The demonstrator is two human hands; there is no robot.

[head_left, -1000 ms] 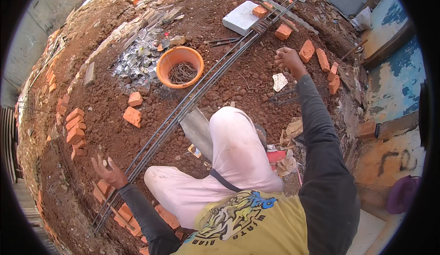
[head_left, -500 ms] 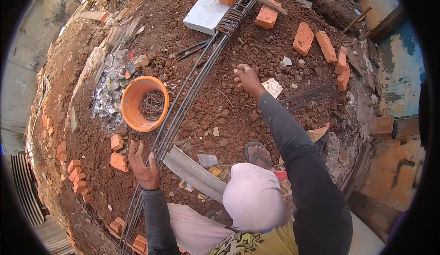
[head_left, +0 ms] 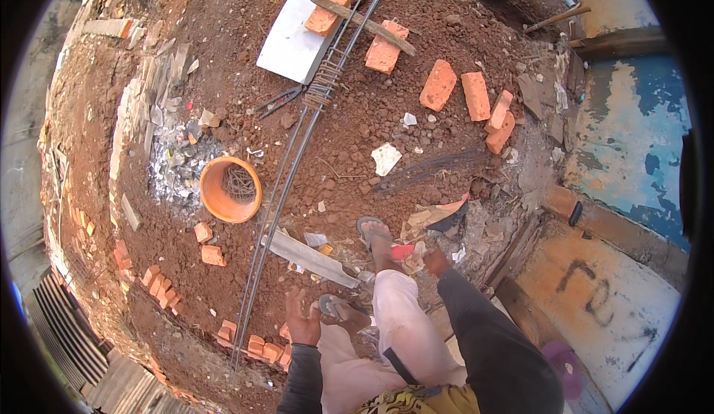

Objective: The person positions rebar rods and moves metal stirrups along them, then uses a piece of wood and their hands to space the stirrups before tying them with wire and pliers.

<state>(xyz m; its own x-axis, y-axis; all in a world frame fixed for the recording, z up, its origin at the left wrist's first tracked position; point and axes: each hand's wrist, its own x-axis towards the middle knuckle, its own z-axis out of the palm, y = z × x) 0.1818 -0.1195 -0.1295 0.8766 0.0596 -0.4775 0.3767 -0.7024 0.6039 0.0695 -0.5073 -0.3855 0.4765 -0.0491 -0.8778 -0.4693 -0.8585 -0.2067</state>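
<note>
Long steel bars (head_left: 278, 200) run diagonally over the soil, with a bunch of wire stirrups (head_left: 322, 88) around them near the far end. My left hand (head_left: 303, 320) is just right of the bars' near part, fingers apart and holding nothing. My right hand (head_left: 436, 262) hangs beside my right knee, near some litter; its fingers are mostly hidden. Left of the bars stands an orange bucket (head_left: 210, 204) holding bent wire pieces (head_left: 239, 183). Dark-handled pincers (head_left: 281, 101) lie beside the stirrups. A wooden stick (head_left: 375, 29) crosses the bars at the far end, resting on bricks.
A white slab (head_left: 288, 42) lies at the far left of the bars. Loose bricks (head_left: 437, 85) curve along the far right. A grey curved strip (head_left: 312, 259) is by my feet. A peeling wall (head_left: 617, 131) bounds the right; shiny rubbish (head_left: 175, 157) surrounds the bucket's left.
Both hands have drawn back toward my body, the left away from the bars and the right from the soil. My view has shifted and I appear more upright, legs straighter.
</note>
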